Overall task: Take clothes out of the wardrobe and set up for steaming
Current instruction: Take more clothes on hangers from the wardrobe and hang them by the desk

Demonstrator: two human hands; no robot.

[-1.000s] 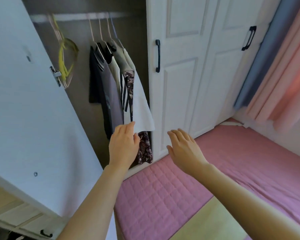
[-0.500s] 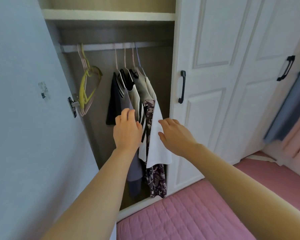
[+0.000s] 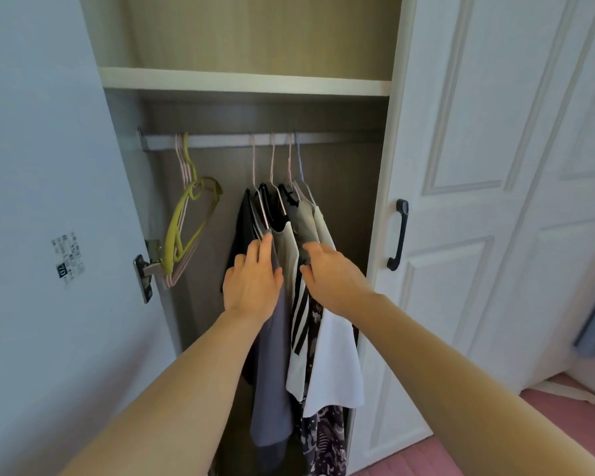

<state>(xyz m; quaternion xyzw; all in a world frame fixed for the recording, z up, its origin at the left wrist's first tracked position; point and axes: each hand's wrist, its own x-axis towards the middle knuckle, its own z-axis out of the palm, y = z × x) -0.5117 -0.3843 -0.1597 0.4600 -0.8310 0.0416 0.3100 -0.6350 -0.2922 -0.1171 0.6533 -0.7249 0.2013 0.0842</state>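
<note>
Several garments hang on thin hangers from the wardrobe rail: a dark grey one at the left, a striped cream one, a patterned dark one and a white one at the right. My left hand lies flat against the grey garment, fingers apart. My right hand touches the grey-beige shoulder of the garment at the right, fingers spread, nothing clasped. The two hands part the clothes around the striped one.
Empty yellow and pink hangers dangle at the rail's left end. The open wardrobe door stands at my left, a closed door with a black handle at my right. A shelf runs above the rail. Pink bedding lies low right.
My view has risen and closed in on the wardrobe. Both hands have moved up from below the clothes onto the hanging garments near their shoulders.
</note>
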